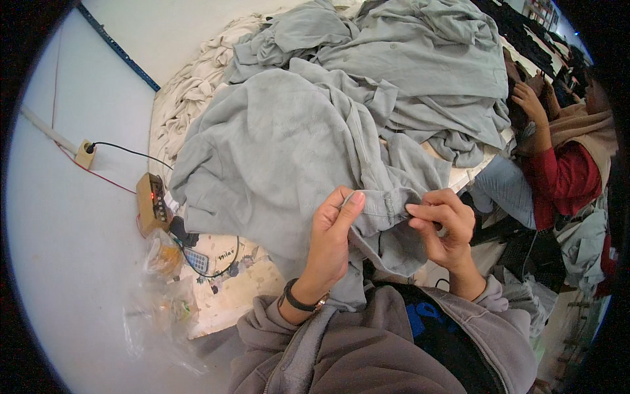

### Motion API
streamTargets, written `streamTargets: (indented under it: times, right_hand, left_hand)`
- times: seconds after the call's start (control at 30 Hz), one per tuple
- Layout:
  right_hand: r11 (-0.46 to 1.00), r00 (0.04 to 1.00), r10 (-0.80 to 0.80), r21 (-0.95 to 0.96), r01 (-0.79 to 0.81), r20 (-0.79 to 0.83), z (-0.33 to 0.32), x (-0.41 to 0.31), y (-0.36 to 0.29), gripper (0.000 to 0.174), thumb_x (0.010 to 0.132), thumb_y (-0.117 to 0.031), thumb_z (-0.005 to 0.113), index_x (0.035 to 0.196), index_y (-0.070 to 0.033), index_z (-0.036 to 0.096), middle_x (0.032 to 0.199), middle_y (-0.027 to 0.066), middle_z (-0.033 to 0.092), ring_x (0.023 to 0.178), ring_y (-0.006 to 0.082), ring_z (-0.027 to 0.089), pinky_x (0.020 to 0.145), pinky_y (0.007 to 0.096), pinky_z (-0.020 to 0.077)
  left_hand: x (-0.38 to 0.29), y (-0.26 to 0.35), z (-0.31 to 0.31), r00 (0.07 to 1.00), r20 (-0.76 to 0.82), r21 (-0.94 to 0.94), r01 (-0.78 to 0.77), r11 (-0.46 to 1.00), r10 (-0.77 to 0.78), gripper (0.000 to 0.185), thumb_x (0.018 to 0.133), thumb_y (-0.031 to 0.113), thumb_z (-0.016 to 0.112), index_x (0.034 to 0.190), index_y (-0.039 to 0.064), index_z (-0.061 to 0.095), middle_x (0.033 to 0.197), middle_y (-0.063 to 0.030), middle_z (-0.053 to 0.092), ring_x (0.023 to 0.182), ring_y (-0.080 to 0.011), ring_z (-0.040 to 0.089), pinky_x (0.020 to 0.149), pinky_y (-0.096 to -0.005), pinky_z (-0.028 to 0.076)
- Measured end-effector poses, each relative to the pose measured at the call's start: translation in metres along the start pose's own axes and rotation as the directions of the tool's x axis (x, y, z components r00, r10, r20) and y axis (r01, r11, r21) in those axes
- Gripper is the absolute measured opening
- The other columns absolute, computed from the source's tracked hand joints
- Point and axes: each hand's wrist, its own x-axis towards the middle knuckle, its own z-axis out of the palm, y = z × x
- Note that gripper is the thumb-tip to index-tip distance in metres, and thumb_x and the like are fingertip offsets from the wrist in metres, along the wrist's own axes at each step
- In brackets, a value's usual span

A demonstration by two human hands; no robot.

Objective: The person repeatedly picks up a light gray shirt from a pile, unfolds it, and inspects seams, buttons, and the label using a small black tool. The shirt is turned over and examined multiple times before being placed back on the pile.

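A grey fabric garment (pixel 275 133) is spread before me, its near part raised off the table. My left hand (pixel 334 231) grips a sewn band (pixel 376 212) of this garment, with the thumb on top. A seam crosses the band between my hands. At the band's right end is my right hand (pixel 443 226), its fingers bent and its index fingertip against the fabric edge. Whether its thumb and fingers pinch cloth or a thread cannot be made out. Below the band, a loop of the same cloth (pixel 393 256) hangs open.
More grey garments (pixel 418 64) are heaped behind, with cream cloth (pixel 192 98) along the wall. Left are a small box with a red display (pixel 153 202), a remote control (pixel 196 260), a black cable (pixel 231 268) and plastic bags (pixel 165 253). A co-worker (pixel 561 167) sits at right, handling dark cloth.
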Motion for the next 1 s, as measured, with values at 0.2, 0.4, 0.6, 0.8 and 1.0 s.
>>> streamTargets:
  times: [0.2, 0.4, 0.6, 0.8, 1.0]
  right_hand:
    - [0.881, 0.911, 0.409, 0.281, -0.38, -0.05, 0.0, -0.001, 0.002, 0.028, 0.061, 0.0, 0.073, 0.086, -0.003, 0.063, 0.082, 0.0063, 0.059, 0.06, 0.0125, 0.052, 0.05, 0.0221, 0.038]
    - [0.977, 0.946, 0.188, -0.047, -0.208, -0.264, -0.017, -0.006, 0.024, 0.034, 0.055, 0.01, 0.056, 0.085, -0.003, 0.062, 0.083, 0.0069, 0.057, 0.064, 0.0116, 0.048, 0.055, 0.0216, 0.0391]
    - [0.975, 0.974, 0.18, -0.103, -0.195, -0.137, -0.035, -0.016, 0.036, 0.031, 0.058, 0.011, 0.057, 0.085, -0.002, 0.062, 0.082, 0.0056, 0.057, 0.062, 0.0093, 0.046, 0.057, 0.0212, 0.0385]
    - [0.626, 0.732, 0.619, 0.384, -0.679, 0.285, -0.03, -0.009, 0.04, 0.011, 0.078, -0.007, 0.065, 0.088, -0.002, 0.061, 0.075, -0.0036, 0.057, 0.066, 0.0043, 0.046, 0.061, 0.0187, 0.035]
    - [0.589, 0.692, 0.693, 0.397, -0.704, 0.2, -0.021, -0.021, 0.048, 0.015, 0.084, -0.016, 0.064, 0.091, -0.004, 0.06, 0.074, -0.0051, 0.055, 0.068, 0.0032, 0.047, 0.063, 0.0186, 0.0343]
  left_hand:
    - [-0.002, -0.002, -0.004, 0.999, 0.052, -0.008, -0.008, 1.0, 0.009, 0.006, 0.089, 0.008, 0.054, 0.083, 0.007, 0.053, 0.082, 0.0017, 0.058, 0.075, -0.0045, 0.051, 0.069, -0.0196, 0.039]
    - [-0.004, 0.009, -0.016, 0.797, 0.309, 0.911, -0.405, 0.08, 0.518, 0.032, 0.057, -0.013, 0.052, 0.085, 0.004, 0.051, 0.098, -0.0106, 0.064, 0.09, -0.0278, 0.059, 0.08, -0.0333, 0.045]
    - [-0.011, 0.026, -0.027, 0.774, 0.364, 0.88, -0.468, 0.08, 0.518, 0.036, 0.056, -0.012, 0.053, 0.088, 0.003, 0.058, 0.1, -0.0096, 0.064, 0.096, -0.0254, 0.059, 0.082, -0.0328, 0.044]
    - [0.005, 0.021, -0.042, 0.901, 0.144, 0.24, 0.37, 0.898, -0.409, 0.018, 0.087, 0.016, 0.057, 0.095, 0.001, 0.061, 0.097, -0.0072, 0.065, 0.089, -0.0157, 0.062, 0.079, -0.028, 0.047]
    - [0.01, 0.001, -0.045, 0.881, 0.079, -0.083, 0.471, 0.878, -0.466, 0.028, 0.092, 0.028, 0.053, 0.096, 0.001, 0.061, 0.09, -0.0046, 0.066, 0.075, -0.0104, 0.062, 0.067, -0.0232, 0.05]
